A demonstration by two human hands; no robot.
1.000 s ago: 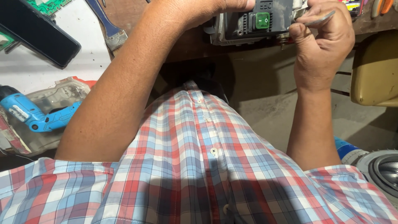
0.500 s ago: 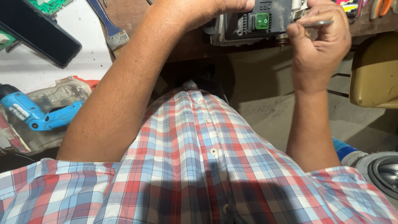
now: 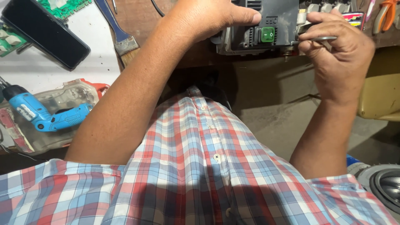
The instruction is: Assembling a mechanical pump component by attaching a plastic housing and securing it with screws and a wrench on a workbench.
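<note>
One blue cordless screwdriver [image 3: 39, 116] is seen lying nearest, at the left. Farther off, one dark electrical unit [image 3: 266, 25] is gripped by the left hand [image 3: 208, 16]; one thin metal tool [image 3: 323, 38] is pinched by the right hand [image 3: 339, 58]. One paintbrush [image 3: 118, 35] and one phone [image 3: 46, 31] lie beyond.

This is a repair workshop. On the cluttered counter [image 3: 50, 71] lie a blue cordless screwdriver [image 3: 41, 116], green circuit boards [image 3: 66, 5], a paintbrush [image 3: 118, 35] and orange-handled pliers [image 3: 385, 12].

Left hand [image 3: 204, 16] on black electrical unit [image 3: 266, 25], right hand [image 3: 339, 54] pinching metal tool [image 3: 323, 38] beside it.
</note>
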